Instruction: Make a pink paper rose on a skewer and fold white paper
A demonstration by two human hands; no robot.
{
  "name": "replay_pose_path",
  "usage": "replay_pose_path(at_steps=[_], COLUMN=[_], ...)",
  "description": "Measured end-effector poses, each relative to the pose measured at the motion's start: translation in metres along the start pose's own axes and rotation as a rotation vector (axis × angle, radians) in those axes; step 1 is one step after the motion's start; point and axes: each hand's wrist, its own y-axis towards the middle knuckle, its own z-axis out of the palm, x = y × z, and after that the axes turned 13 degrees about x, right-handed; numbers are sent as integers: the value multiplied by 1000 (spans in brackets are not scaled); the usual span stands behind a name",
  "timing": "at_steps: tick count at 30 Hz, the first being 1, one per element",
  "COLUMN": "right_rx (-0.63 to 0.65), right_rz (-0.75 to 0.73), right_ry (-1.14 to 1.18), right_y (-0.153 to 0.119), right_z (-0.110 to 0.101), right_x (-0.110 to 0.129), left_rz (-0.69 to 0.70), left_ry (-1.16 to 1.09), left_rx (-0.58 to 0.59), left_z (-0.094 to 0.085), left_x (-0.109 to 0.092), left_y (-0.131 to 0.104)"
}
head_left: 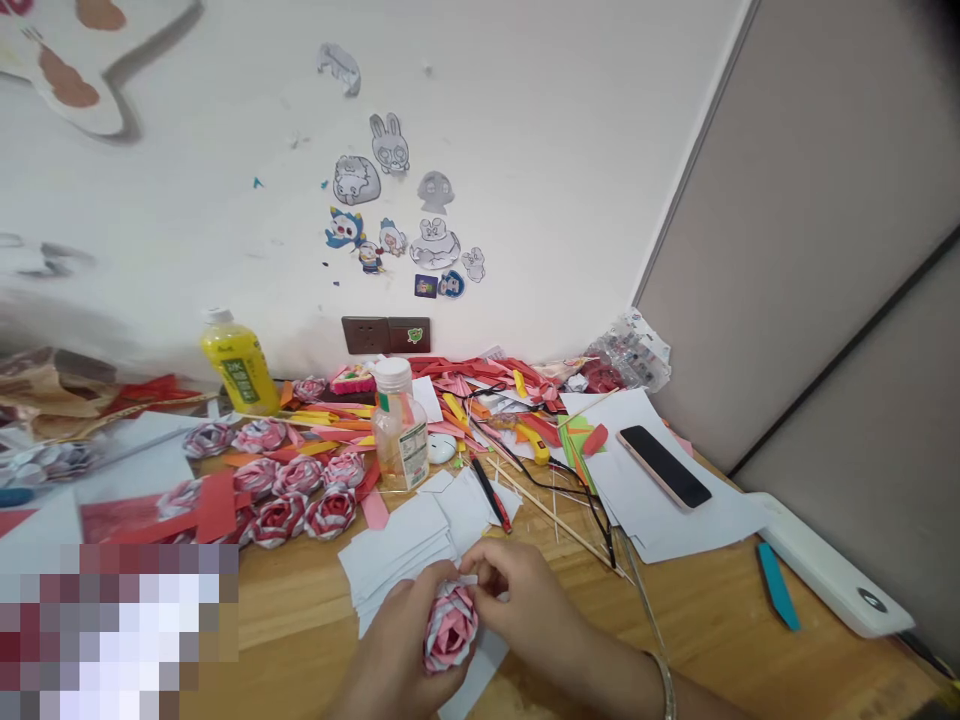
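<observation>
A folded paper rose (453, 632), pink at its centre with white outer petals, faces up near the front edge of the view. My left hand (409, 625) is wrapped around it from the left. At its upper right edge the bent fingers of my right hand (510, 585) pinch the outer paper; the fingertips are partly hidden. Just behind both hands lies a stack of white paper sheets (401, 545). Another white sheet (476, 680) shows under the rose.
Several finished paper roses (300, 480) lie at left. Behind stand a clear plastic jar (401, 440) and a yellow bottle (240, 365), amid coloured paper strips. A black pen (489, 492), thin sticks (555, 510), a phone (664, 467) and a white device (832, 570) lie rightward.
</observation>
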Motion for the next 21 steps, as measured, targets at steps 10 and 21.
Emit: replay_pose_path(at_steps=[10,21], right_rx=[-29,-17], right_rz=[-192,-270], right_ry=[45,-45], right_y=[-10,-10], right_z=[1,2], right_x=[17,11], left_rz=[19,66], left_ry=[-23,20], left_rx=[-63,-113], left_z=[-7,-6], left_x=[5,8], left_y=[3,3])
